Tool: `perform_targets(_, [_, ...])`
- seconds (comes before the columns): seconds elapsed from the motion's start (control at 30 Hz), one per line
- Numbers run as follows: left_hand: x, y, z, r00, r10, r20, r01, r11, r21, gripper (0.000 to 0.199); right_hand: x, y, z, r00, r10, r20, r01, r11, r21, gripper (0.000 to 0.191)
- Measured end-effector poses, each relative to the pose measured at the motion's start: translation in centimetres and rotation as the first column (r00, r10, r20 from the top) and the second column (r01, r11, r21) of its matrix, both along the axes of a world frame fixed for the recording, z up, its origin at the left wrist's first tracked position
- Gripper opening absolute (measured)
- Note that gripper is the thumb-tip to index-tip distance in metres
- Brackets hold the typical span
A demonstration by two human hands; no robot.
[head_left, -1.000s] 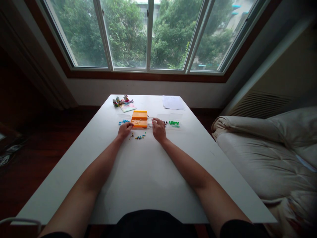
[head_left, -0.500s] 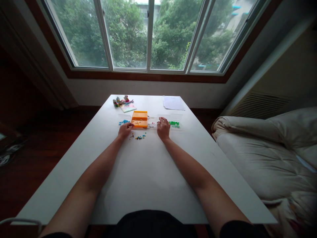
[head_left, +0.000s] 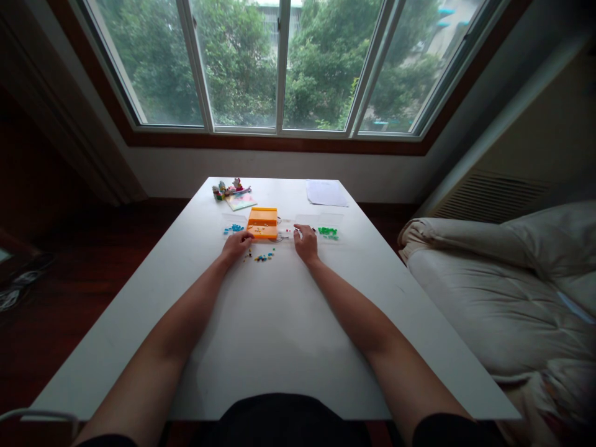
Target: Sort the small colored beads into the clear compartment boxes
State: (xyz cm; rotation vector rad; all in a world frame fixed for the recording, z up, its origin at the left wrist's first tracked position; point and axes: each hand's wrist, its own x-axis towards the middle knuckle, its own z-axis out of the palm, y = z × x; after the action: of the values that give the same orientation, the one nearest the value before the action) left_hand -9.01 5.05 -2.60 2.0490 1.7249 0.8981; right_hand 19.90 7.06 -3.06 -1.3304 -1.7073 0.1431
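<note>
At the far part of the white table, my left hand [head_left: 236, 245] is at the front left corner of an orange open box [head_left: 262, 231]. Its fingers are drawn together; whatever they grip is too small to tell. Some small pale pieces lie in the box. My right hand [head_left: 306, 244] is over a clear plastic tray right of the box, palm down, fingers bent and apart, with no object visible in them. Blue pieces [head_left: 233, 229] are just beyond my left hand. Green pieces [head_left: 328, 231] lie right of my right hand.
Loose mixed small pieces [head_left: 264, 257] lie on the white table [head_left: 284, 323] between my forearms. At the far left stand small toy figures [head_left: 223, 189] beside a pastel booklet [head_left: 241, 200]. White paper sheets [head_left: 326, 192] lie far right. A padded sofa [head_left: 503, 285] stands to the right.
My right hand has drawn slightly towards me, its fingers lower, showing more of the tray's small dark pieces. My left hand has barely moved.
</note>
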Motion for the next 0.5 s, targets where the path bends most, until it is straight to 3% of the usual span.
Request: perform_targets(0.5, [-0.42, -0.08, 0.71, 0.992, -0.109, -0.060, 0.108, 0.994, -0.024, 0.029, -0.38, -0.40, 0.17, 0.999, 0.040, -0.012, -0.040, 0.999, -0.010, 0.030])
